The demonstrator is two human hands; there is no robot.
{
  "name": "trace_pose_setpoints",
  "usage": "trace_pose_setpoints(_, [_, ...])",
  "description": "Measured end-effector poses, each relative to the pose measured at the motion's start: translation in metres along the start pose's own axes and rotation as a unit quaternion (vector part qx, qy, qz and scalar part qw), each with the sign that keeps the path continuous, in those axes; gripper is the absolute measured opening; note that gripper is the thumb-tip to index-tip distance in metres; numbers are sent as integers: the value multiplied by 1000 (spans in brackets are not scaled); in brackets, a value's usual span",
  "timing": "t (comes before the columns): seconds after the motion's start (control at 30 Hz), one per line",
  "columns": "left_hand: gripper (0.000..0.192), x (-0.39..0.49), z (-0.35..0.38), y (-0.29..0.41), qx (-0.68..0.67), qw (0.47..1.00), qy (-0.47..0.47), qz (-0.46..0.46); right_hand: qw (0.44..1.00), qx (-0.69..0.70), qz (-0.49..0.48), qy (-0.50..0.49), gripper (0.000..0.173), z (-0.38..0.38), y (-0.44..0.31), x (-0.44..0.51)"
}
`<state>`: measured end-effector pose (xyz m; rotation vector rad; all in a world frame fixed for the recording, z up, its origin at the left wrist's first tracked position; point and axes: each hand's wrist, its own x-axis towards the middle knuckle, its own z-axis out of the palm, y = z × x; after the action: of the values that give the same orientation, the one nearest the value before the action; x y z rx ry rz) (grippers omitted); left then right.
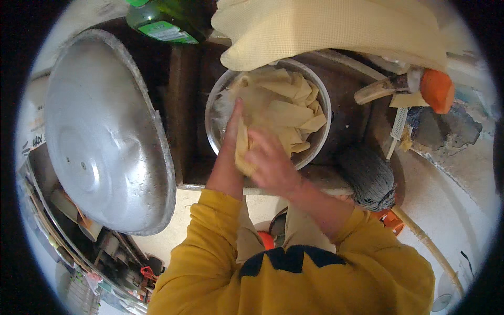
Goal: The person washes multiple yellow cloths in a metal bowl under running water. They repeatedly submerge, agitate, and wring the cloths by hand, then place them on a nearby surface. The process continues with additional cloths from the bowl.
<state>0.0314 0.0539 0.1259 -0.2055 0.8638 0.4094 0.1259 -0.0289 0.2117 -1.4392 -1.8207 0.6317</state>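
A round metal basin (327, 130) sits inside a dark stone sink (189, 118). Folded beige cloth (293, 112) with water beside it fills much of the basin. My left hand (233, 138) is held edge-on over the basin's left side, with part of the cloth against its palm. My right hand (271, 159), slightly blurred, presses on the same cloth near the basin's front rim. Whether the left fingers are closed round the cloth is hard to see. More beige textured cloth (327, 29) hangs over the back of the sink.
A large dented metal lid or bowl (98, 134) leans at the left. A green bottle (165, 23) stands at the back left. At the right are a wooden-handled brush (378, 90), an orange object (437, 91) and a grey mop head (366, 177) on a bamboo pole (427, 240).
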Motion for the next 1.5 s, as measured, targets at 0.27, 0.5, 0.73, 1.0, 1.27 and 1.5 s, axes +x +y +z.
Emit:
trace_pose_setpoints(0.27, [42, -6, 0, -37, -81, 969, -159, 174, 972, -12, 234, -9, 30, 13, 21, 17])
trace_pose_setpoints(0.5, [35, -35, 14, -25, 38, 974, 147, 167, 914, -71, 373, -144, 22, -46, 75, 21])
trace_pose_setpoints(0.73, [33, -79, 8, 30, 6, 987, 63, 150, 941, 26, 293, -167, 37, -143, 81, -15])
trace_pose_setpoints(1.0, [62, -103, 49, 28, 171, 955, -98, 220, 691, 458, 557, -53, 45, -187, 36, -9])
trace_pose_setpoints(1.27, [87, -115, 88, -20, 164, 983, -26, 75, 576, 559, 594, 57, 47, -162, -6, -2])
trace_pose_setpoints(1.5, [40, -114, 103, -57, 201, 969, -9, 146, 621, 531, 574, 51, 52, -142, -5, 0])
